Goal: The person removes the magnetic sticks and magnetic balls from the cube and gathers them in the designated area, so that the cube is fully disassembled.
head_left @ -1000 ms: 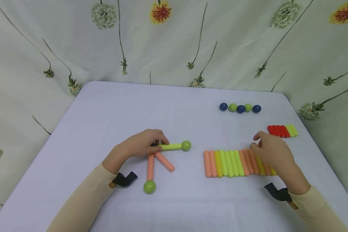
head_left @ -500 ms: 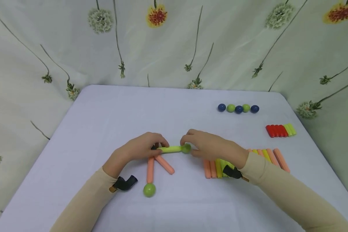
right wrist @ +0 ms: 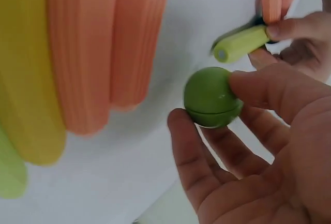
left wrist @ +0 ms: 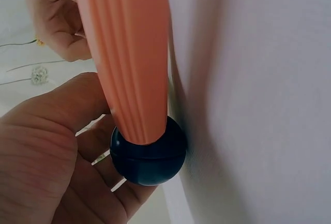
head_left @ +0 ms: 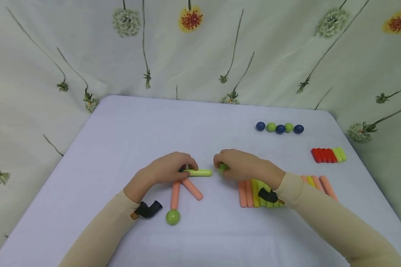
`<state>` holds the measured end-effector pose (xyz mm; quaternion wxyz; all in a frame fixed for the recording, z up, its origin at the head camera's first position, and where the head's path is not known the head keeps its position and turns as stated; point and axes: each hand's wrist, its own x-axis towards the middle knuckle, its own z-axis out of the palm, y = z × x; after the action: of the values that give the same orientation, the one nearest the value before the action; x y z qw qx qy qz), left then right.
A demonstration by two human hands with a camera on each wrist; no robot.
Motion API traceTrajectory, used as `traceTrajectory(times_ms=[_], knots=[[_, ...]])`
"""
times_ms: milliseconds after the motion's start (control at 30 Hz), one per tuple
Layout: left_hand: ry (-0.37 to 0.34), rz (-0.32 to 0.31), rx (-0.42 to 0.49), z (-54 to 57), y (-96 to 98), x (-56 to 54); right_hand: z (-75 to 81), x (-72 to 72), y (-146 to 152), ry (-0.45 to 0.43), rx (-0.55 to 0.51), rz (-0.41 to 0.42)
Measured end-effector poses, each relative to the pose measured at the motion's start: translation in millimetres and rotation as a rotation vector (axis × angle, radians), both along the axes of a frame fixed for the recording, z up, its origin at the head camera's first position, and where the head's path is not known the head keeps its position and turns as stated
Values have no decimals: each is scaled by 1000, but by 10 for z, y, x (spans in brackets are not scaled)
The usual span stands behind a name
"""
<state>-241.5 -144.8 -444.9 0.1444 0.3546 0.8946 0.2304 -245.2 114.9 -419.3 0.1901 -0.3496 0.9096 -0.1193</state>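
My left hand [head_left: 168, 167] pinches a yellow-green stick [head_left: 202, 172] close to a dark blue ball [left wrist: 148, 154]. That ball also bears the end of a salmon stick [left wrist: 132, 69]. Two salmon sticks fan out toward the near side; the straighter one [head_left: 175, 195] ends in a green ball [head_left: 172, 217]. Between thumb and fingertips, my right hand [head_left: 244, 165] holds another green ball [right wrist: 212, 97]. This ball is apart from the yellow-green stick, whose free end with a grey tip faces it in the right wrist view. Most of the dark blue ball is hidden in the head view.
Salmon, yellow and yellow-green sticks [head_left: 246, 194] lie side by side under my right forearm. Farther back, blue and green balls [head_left: 271, 127] form a row. Short red and yellow-green sticks [head_left: 324, 155] lie by the table's right edge.
My right hand has come left from the stick row to the yellow-green stick's end, taken the green ball, and drawn it off to the right. My left hand has stayed in place.
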Motion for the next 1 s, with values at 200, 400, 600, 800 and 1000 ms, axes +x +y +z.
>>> traceTrajectory(times_ms=[200,400,600,800,1000], knots=[[-11,1,-17,-11,17,-9,-58,-71,307,-32,-203,-109],[-19,-2,-11,-24,9,-4,-99,-119,638,-88,-334,-200],[-53,7,26,-55,-17,-11,-119,-194,969,-186,-453,-362],[-73,21,70,-65,-41,-7,-128,-317,1333,-169,-453,-611],[-64,13,74,-68,-45,-16,-38,-394,1716,-164,-466,-754]])
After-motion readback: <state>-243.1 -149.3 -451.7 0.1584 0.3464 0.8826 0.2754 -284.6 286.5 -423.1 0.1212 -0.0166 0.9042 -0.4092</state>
